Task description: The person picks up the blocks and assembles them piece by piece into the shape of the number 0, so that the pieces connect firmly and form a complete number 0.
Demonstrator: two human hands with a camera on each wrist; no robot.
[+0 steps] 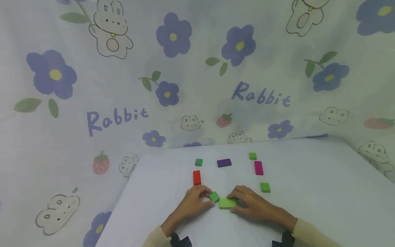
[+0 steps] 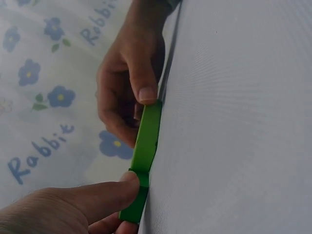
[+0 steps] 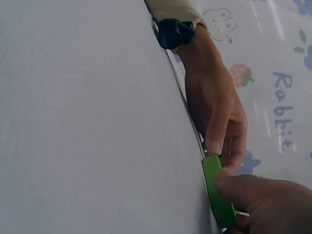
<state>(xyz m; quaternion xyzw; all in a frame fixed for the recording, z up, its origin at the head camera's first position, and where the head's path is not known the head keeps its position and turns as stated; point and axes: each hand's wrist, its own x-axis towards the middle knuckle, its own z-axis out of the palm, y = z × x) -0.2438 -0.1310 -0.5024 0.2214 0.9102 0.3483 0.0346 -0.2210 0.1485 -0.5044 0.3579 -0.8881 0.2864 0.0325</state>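
Observation:
Low at the front of the white table, my left hand (image 1: 195, 203) pinches a small green block (image 1: 214, 197) between thumb and fingers. My right hand (image 1: 254, 204) grips a longer light green block (image 1: 227, 203) by its right end. Seen in the left wrist view, the end of the light green block (image 2: 147, 131) meets the darker green block (image 2: 132, 207) under my left thumb. In the right wrist view, a green block (image 3: 218, 195) lies flat along the tabletop below the right thumb; the smaller block is hard to make out there.
A red block (image 1: 196, 178) lies just beyond my left fingers. Farther back are a green block (image 1: 199, 162), a dark purple block (image 1: 224, 163), another green block (image 1: 252, 156) and a magenta block (image 1: 259, 168). One more green block (image 1: 265, 187) lies right. A patterned curtain (image 1: 197, 68) hangs behind.

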